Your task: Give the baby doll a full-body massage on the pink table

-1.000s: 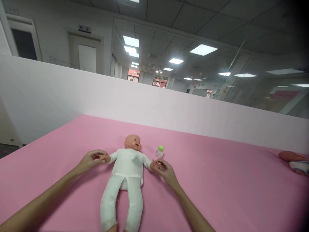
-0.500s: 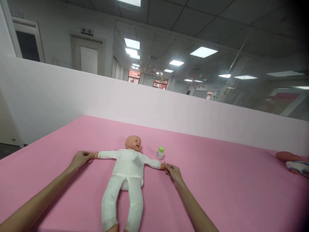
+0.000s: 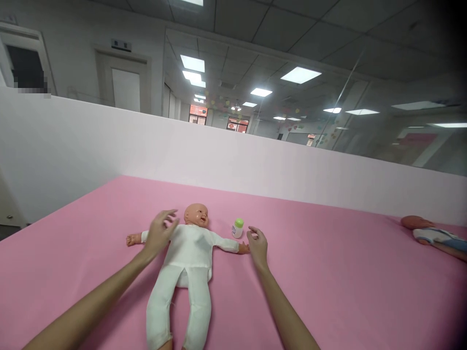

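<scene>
A baby doll [image 3: 191, 248] in white clothes lies on its back on the pink mat [image 3: 310, 287], arms spread, its head turned to the right. Over the doll's arm on the left side, near its shoulder, is my left hand [image 3: 160, 233], fingers apart and holding nothing. My right hand [image 3: 258, 245] hovers just beyond the doll's other hand, its fingers loosely curved and apart with nothing in them. Between the doll's head and my right hand stands a small white bottle [image 3: 237, 228] with a green cap.
At the far right another doll [image 3: 434, 233] in white and blue lies on the mat. A low white wall [image 3: 219, 155] runs along the back edge, with glass above it. Doors show at the far left.
Both my hands have let go of the doll's hands. My left hand has moved right, over the doll's arm; my right hand has risen slightly towards the bottle. The view has shifted a little.
</scene>
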`<act>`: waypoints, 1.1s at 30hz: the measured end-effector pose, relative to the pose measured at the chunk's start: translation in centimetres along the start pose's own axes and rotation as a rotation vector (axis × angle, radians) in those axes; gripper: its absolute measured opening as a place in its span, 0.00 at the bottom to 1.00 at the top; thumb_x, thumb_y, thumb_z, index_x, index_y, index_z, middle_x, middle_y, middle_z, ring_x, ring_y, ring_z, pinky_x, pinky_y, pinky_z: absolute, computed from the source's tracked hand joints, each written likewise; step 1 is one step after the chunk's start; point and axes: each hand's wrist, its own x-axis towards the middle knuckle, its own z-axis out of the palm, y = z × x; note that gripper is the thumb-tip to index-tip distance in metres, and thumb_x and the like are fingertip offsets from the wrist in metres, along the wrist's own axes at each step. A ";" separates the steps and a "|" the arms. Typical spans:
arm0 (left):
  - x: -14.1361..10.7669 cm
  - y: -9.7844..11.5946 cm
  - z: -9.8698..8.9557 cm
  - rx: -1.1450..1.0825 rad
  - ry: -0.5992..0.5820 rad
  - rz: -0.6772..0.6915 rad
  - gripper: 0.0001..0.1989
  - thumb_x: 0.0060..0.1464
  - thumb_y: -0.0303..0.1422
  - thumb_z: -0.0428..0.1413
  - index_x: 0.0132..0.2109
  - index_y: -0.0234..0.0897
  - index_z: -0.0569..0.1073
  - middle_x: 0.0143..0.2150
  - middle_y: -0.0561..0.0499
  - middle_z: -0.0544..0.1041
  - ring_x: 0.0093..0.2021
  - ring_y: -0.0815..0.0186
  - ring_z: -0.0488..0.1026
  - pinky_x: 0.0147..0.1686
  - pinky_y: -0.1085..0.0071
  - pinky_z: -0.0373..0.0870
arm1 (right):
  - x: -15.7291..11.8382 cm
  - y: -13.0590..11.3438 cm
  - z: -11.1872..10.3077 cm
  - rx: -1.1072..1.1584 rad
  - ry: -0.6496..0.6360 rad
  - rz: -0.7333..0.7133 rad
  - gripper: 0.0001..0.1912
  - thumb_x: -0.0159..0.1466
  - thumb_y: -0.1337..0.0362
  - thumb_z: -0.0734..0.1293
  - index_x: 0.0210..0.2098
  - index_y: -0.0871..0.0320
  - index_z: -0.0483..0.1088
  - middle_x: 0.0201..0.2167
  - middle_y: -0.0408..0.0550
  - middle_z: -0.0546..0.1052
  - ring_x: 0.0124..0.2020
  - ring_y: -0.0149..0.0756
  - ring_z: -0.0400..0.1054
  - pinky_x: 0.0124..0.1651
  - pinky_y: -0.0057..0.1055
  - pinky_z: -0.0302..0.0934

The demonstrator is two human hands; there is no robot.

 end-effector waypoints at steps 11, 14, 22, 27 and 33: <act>2.1 6.3 19.0 -1.131 -0.461 -1.008 0.40 0.72 0.52 0.37 0.72 0.19 0.57 0.73 0.25 0.57 0.71 0.54 0.63 0.63 0.65 0.69 | 2.8 1.5 3.3 -0.486 -0.216 -0.603 0.32 0.65 0.71 0.55 0.68 0.66 0.64 0.69 0.61 0.67 0.71 0.47 0.60 0.71 0.50 0.58; 2.5 5.8 20.8 -1.205 -0.392 -1.053 0.40 0.71 0.53 0.38 0.73 0.22 0.56 0.74 0.26 0.57 0.70 0.51 0.65 0.61 0.63 0.72 | 3.1 2.8 3.3 -0.574 -0.216 -0.660 0.34 0.64 0.72 0.57 0.69 0.68 0.62 0.70 0.63 0.65 0.72 0.50 0.57 0.70 0.52 0.59; 2.3 4.9 22.0 -1.271 -0.378 -1.080 0.43 0.69 0.56 0.40 0.73 0.21 0.56 0.71 0.23 0.60 0.67 0.50 0.69 0.59 0.63 0.74 | 2.8 4.1 3.4 -0.535 -0.268 -0.668 0.33 0.64 0.74 0.56 0.69 0.67 0.64 0.68 0.63 0.68 0.71 0.47 0.60 0.70 0.53 0.60; 2.5 5.1 19.6 -1.274 -0.400 -1.035 0.42 0.69 0.55 0.40 0.74 0.24 0.56 0.72 0.24 0.59 0.68 0.50 0.68 0.59 0.60 0.74 | 2.1 1.1 2.7 -0.481 -0.289 -0.590 0.30 0.71 0.64 0.55 0.69 0.70 0.63 0.70 0.66 0.65 0.73 0.51 0.56 0.73 0.55 0.54; 1.6 7.2 14.7 -1.258 -0.465 -0.745 0.41 0.69 0.57 0.36 0.71 0.28 0.64 0.73 0.33 0.63 0.72 0.53 0.61 0.66 0.61 0.66 | -5.4 -6.5 5.9 -0.191 -0.357 -0.491 0.38 0.76 0.44 0.50 0.77 0.59 0.44 0.77 0.57 0.49 0.77 0.45 0.43 0.75 0.52 0.46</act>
